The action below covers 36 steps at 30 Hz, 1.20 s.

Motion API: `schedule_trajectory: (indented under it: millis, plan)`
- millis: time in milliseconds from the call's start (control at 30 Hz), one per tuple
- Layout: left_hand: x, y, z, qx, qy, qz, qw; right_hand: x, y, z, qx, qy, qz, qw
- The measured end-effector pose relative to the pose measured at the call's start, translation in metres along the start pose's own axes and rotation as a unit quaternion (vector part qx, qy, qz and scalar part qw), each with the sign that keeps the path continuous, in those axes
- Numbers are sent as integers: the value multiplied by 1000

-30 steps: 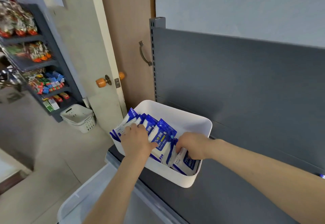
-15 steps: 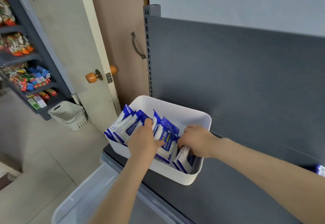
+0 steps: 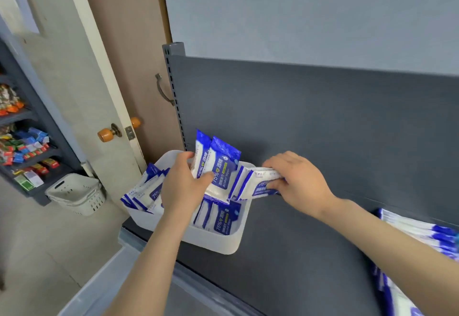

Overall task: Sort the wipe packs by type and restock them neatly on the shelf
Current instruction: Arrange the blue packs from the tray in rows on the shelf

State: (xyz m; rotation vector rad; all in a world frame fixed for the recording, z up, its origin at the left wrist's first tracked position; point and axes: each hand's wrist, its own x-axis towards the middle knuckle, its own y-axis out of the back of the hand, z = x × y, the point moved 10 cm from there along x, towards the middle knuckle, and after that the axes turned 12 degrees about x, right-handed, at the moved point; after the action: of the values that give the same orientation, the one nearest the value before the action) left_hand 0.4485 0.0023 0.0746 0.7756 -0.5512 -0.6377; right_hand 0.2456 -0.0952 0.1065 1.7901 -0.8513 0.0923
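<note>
A white bin point(image 3: 213, 242) stands on the dark grey shelf point(image 3: 293, 253) and holds several blue-and-white alcohol wipe packs point(image 3: 222, 219). My left hand point(image 3: 182, 186) grips two upright packs point(image 3: 219, 170) lifted above the bin. To the right, my right hand point(image 3: 296, 181) pinches a small bundle of packs point(image 3: 253, 183) held flat over the bin's right rim. A row of the same packs point(image 3: 422, 238) lies on the shelf at the far right, partly cut off by the frame edge.
The shelf's grey back panel point(image 3: 323, 122) rises behind the bin. A translucent tub point(image 3: 99, 288) sits below the shelf's front edge. Left of it are a door with an orange knob point(image 3: 105, 134), a white basket point(image 3: 77, 194) on the floor and a stocked rack point(image 3: 24, 152).
Both hands have come up out of the bin, each with packs in its grip. The right hand has moved to the right. The view has shifted, bringing the stacked row at right into sight.
</note>
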Motion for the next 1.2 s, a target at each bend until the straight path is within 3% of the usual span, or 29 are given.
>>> schedule_trajectory:
  millis: [233,467,733,900,1033,1200]
  plan:
    - [-49,-43,80,-62,-50,-41,996,-110,57,53,6,-196,-29,980]
    - [-120,-124,100,-144,-10,-151,978,-245,82,100,-14,-329,-73,941]
    - [-173,-161,112,-148,-21,-209,967,-332,45,120,-14,-352,-192,916]
    - [-189,-160,129,-162,-65,-228,958,-321,41,143,-39,-361,-191,912]
    - [-211,-164,152,-168,-119,-304,930,-302,42,157,-12,-365,-157,918]
    - [-257,-199,179,-27,-244,-425,871,-290,47,171,39,-348,-160,923]
